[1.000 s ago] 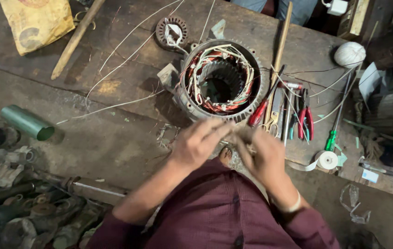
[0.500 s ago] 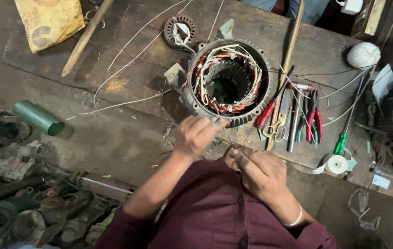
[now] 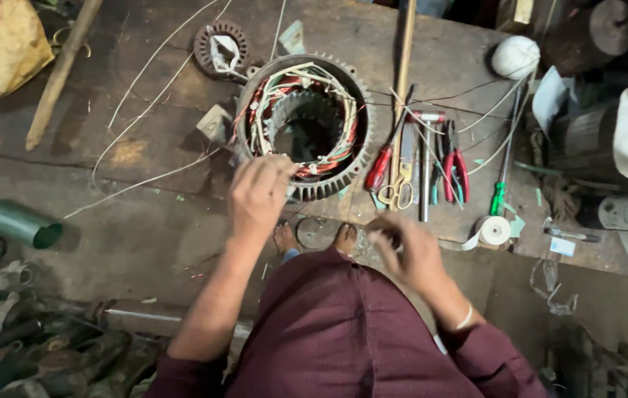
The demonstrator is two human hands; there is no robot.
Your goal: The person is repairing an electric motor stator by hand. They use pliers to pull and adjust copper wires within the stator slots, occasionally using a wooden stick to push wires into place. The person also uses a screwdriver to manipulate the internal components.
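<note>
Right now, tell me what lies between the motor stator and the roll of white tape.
In the head view, hand tools lie between the motor stator and the roll of white tape: a red-handled screwdriver, yellow-handled scissors, red-handled pliers and a long wooden stick.

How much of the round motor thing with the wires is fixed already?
Done: red copper coils already sit inside the round motor shell, with pale wires tucked round them. In hand: the left hand touches the shell's near rim, while the right hand pinches something too small to tell. Left: loose pale wires trail across the board, and the pliers and scissors lie out.
</note>
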